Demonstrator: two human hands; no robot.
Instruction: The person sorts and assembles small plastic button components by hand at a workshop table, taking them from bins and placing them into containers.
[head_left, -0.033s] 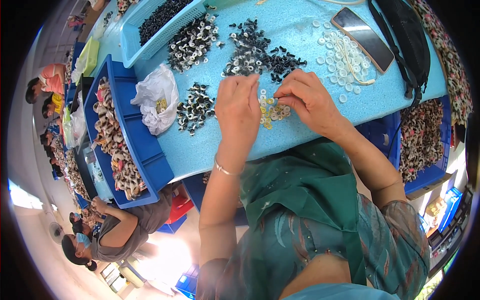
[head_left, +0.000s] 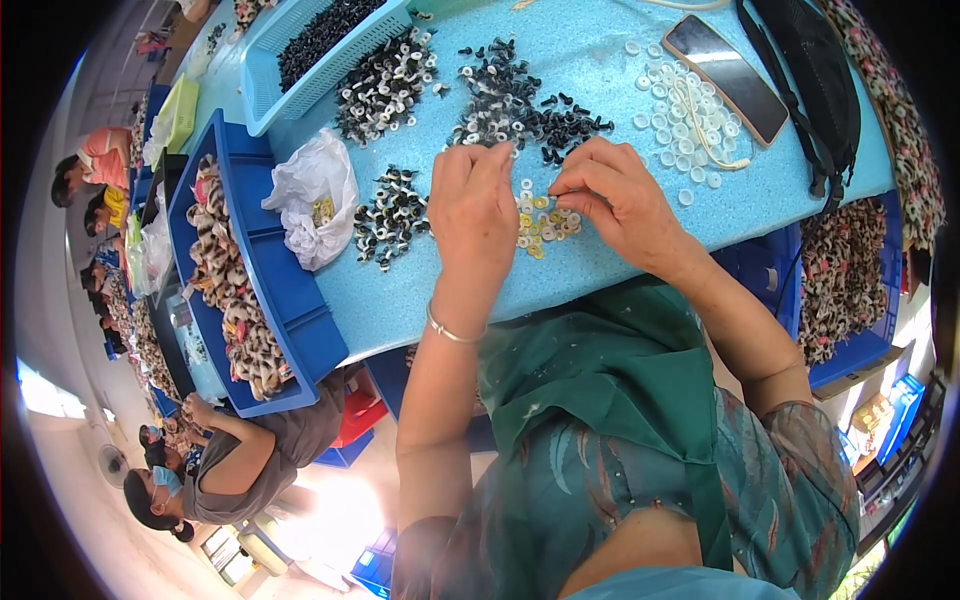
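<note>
Speckled blue table (head_left: 590, 60), small flat white and yellow rings (head_left: 548, 231), black pegs (head_left: 568, 126)

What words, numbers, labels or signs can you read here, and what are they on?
There are none that I can read.
Phone: its screen looks dark, with no readable words.
White plastic bag: no readable lettering.
Small yellow and white rings: too small to tell if anything is marked on them.
Blue item at the right edge: any print is too small and blurred.

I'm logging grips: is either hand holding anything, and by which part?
Cannot tell: left hand and right hand both look pinched, but anything inside is hidden or too small.
</note>
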